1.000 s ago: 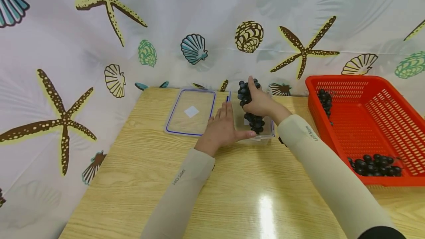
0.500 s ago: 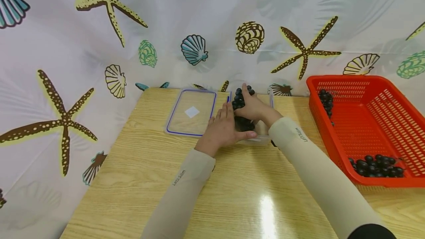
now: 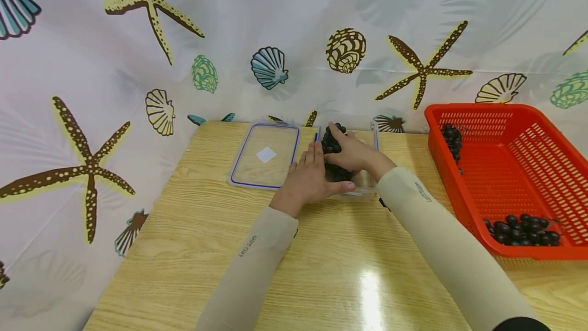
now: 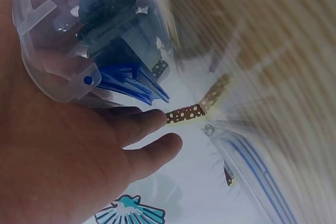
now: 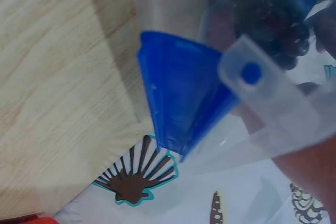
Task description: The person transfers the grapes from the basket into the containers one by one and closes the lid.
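While the left hand (image 3: 309,180) is steadying the plastic box (image 3: 360,191) from outside, its fingers lying straight along the side wall and its thumb stretching across the near edge, the right hand (image 3: 353,155) is reaching inside and gripping a bunch of grapes (image 3: 338,171), thumb and forefinger spreading over it; its other fingers are hiding from view. The bunch is sitting under the right hand, against the box wall nearest the left fingers, though whether it is touching the bottom I cannot tell. Settling it well is probably calling for the right fingers to loosen gently, so that no grape is getting squeezed or pulled off its stem, and for the bunch to lie along that wall, leaving room on the side under the right wrist. The left palm is likely doing best by pressing only lightly, since hard pushing could be tipping the box. Just beyond the left fingertips a blue clip (image 4: 131,82) is sticking out, so sleeves and fingers should be avoiding it. Left of the left hand the lid (image 3: 264,170) is lying flat; right of the right forearm a red basket (image 3: 500,178) is holding more grapes (image 3: 523,230).
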{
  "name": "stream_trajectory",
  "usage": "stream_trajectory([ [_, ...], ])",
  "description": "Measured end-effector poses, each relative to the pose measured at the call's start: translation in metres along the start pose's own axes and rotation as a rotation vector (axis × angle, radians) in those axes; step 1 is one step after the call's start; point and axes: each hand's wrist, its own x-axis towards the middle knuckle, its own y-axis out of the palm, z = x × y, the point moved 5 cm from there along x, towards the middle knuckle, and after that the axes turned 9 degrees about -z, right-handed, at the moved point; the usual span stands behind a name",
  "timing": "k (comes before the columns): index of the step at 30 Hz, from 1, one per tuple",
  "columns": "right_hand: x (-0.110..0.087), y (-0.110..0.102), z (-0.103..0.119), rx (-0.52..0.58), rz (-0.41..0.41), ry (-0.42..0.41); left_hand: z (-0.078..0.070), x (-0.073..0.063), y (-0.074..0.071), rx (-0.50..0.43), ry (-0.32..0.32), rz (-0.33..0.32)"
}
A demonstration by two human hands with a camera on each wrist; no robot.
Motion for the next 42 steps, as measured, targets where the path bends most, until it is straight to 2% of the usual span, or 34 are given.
stream_trajectory([
  [6, -0.012, 0.004, -0.004, 0.081, 0.058, 0.140, 0.000, 0.000, 0.001, -0.016, -0.009, -0.006],
  [10, -0.017, 0.009, -0.002, 0.189, 0.065, 0.161, -0.001, 0.000, 0.001, -0.019, -0.012, -0.008],
  [18, -0.014, 0.016, -0.001, 0.531, 0.045, 0.181, 0.001, 0.002, 0.002, -0.022, -0.017, 0.000],
  [22, -0.011, 0.016, 0.000, 0.622, 0.011, 0.178, 0.001, 0.003, 0.002, -0.018, -0.014, 0.002],
  [27, -0.008, 0.016, -0.002, 0.606, -0.030, 0.180, -0.001, 0.002, 0.001, -0.024, -0.012, 0.002],
  [30, -0.008, 0.015, -0.003, 0.558, -0.044, 0.181, -0.003, 0.001, 0.000, -0.029, -0.012, 0.002],
  [38, -0.011, 0.010, -0.006, 0.490, 0.020, 0.213, -0.003, 0.002, 0.001, -0.035, -0.020, 0.007],
  [42, -0.014, 0.002, -0.006, 0.388, 0.026, 0.207, -0.002, 0.002, 0.001, -0.020, -0.025, 0.010],
])
